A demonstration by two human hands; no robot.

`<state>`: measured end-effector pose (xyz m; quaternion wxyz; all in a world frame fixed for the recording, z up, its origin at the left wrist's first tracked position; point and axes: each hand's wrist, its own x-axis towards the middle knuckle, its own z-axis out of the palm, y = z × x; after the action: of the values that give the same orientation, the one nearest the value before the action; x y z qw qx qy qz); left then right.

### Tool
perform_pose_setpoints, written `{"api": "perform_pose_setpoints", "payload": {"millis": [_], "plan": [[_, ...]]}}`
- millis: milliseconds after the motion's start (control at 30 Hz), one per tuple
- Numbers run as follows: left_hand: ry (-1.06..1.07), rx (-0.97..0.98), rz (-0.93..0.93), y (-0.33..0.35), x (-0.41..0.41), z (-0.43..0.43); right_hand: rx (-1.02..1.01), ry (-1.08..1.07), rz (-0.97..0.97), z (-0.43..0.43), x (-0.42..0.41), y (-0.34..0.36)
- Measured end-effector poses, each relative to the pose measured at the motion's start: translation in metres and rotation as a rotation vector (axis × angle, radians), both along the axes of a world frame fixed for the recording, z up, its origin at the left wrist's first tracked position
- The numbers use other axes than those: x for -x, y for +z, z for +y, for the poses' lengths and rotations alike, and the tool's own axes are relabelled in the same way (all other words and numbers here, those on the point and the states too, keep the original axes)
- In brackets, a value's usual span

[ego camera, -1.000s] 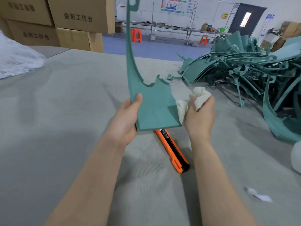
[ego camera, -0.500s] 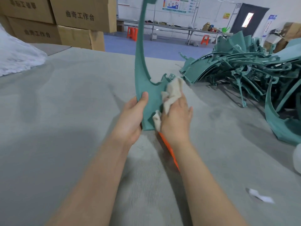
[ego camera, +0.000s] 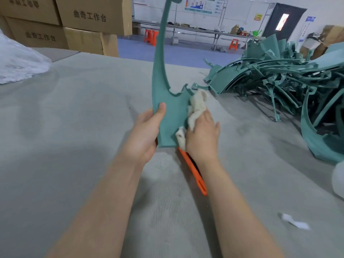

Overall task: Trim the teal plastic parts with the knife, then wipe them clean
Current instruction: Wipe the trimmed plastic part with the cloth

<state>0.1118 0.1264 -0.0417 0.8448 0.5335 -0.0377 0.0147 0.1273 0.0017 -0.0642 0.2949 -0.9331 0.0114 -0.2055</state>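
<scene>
Cardboard boxes [ego camera: 93,15] printed w/ "曲奇工作台"; posters [ego camera: 201,5] unreadable.

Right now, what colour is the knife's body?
Orange. The knife lies on the table, seen best in the head view.
</scene>
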Motion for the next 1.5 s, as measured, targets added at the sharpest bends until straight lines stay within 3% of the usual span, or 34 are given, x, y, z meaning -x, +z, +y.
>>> {"api": "perform_pose_setpoints", "payload": {"millis": [100, 200, 267, 333, 467, 600, 700, 833, 933, 1033, 1200, 1333, 1433, 1500], "plan": [[-0.008, -0.063, 0.032, -0.002, 0.001, 0.002, -0.362, -0.149, 0.044, -0.023, -0.003, -0.003], [0.063, -0.091, 0.084, 0.000, -0.002, 0.007, -0.636, -0.170, -0.203, -0.029, -0.001, 0.004], [0.053, -0.111, 0.080, 0.001, -0.002, 0.012, -0.750, -0.055, -0.327, -0.029, 0.003, 0.015], [-0.020, -0.148, 0.078, 0.002, -0.002, 0.019, -0.697, 0.144, -0.298, -0.030, 0.006, 0.018], [-0.174, -0.218, 0.116, 0.005, 0.000, 0.032, -0.282, 0.420, 0.063, -0.028, 0.011, 0.020], [-0.245, -0.171, 0.155, 0.007, 0.002, 0.039, -0.327, 0.310, -0.047, -0.023, 0.009, 0.015], [-0.282, -0.124, 0.189, 0.007, 0.002, 0.033, -0.242, 0.131, -0.084, -0.020, 0.006, 0.012], [-0.412, -0.035, 0.105, 0.011, 0.010, 0.017, -0.497, -0.083, -0.077, -0.026, 0.003, 0.009], [-0.262, -0.183, 0.079, 0.006, 0.012, -0.006, -0.657, 0.113, -0.091, -0.018, 0.009, 0.009], [-0.073, -0.133, 0.159, 0.004, 0.007, -0.006, -0.529, 0.202, -0.106, -0.017, 0.006, 0.006], [-0.148, -0.157, 0.168, 0.003, 0.007, 0.002, -0.529, -0.078, -0.066, -0.027, -0.001, 0.006], [-0.114, -0.214, 0.157, 0.004, 0.006, 0.003, -0.827, -0.193, -0.174, -0.032, 0.004, 0.014], [-0.084, -0.293, 0.141, 0.003, 0.006, 0.002, -0.857, 0.036, -0.079, -0.028, 0.007, 0.017], [-0.107, -0.365, 0.108, 0.004, 0.008, -0.001, -0.704, 0.192, 0.016, -0.014, 0.009, 0.014]]}}
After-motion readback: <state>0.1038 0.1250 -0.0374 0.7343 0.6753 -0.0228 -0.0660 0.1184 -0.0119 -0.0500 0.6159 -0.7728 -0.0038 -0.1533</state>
